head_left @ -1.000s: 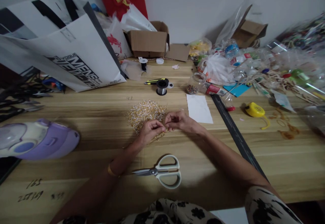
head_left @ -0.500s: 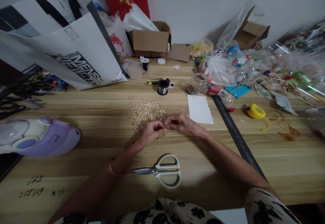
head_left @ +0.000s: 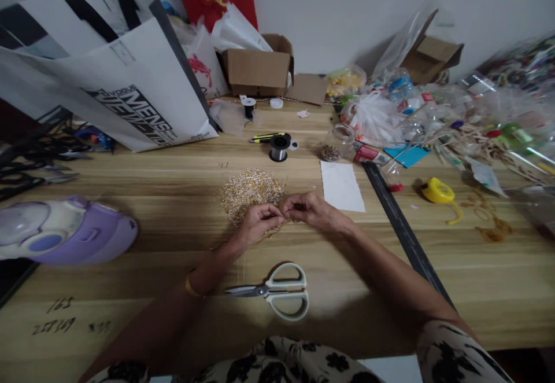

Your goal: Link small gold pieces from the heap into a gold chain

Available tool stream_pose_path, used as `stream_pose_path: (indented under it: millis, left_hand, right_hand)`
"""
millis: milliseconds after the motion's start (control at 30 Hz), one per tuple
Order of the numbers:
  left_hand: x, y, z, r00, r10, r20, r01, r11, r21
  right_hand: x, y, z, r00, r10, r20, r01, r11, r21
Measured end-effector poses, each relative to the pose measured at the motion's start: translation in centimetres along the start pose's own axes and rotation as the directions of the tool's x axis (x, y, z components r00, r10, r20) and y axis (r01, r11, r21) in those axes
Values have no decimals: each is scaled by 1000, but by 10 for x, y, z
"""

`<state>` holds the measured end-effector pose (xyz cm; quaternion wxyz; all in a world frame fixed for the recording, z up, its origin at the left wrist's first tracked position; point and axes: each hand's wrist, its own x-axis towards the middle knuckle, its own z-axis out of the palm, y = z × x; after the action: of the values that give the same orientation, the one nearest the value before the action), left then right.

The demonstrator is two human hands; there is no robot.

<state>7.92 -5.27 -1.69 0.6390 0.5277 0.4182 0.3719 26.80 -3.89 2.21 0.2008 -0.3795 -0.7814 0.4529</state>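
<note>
My left hand [head_left: 260, 221] and my right hand [head_left: 307, 209] meet at the fingertips, both closed in a pinch. Whatever lies between the fingers is too small to make out. Right behind my left hand is a heap of gold and silver tinsel-like strands [head_left: 249, 189]. A thin gold strand [head_left: 273, 234] shows just below the left fingers. Closer to my body lie scissors with cream handles [head_left: 286, 291], blades pointing left.
Beyond the heap stand a spool of silver wire [head_left: 278, 148], a cutter knife [head_left: 262, 138] and a jar of beads [head_left: 336, 143]. White paper [head_left: 342, 186] and a yellow tape measure [head_left: 437, 190] lie rightward. A purple appliance [head_left: 87, 232] sits left; plastic bottles crowd the back right.
My left fingers have straightened slightly at the pinch, and both hands have shifted very little. The things on the table have stayed in place.
</note>
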Motion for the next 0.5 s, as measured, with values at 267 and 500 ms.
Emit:
stream_pose_path:
  millis: [267, 500]
  left_hand:
    - [-2, 3, 0, 1000, 15, 19, -14, 1000, -16]
    - [-2, 0, 1, 1000, 1, 11, -1, 1000, -24]
  right_hand:
    - [0, 1, 0, 1000, 9, -8, -9, 1000, 5]
    - [0, -2, -4, 1000, 12, -20, -11, 998, 67]
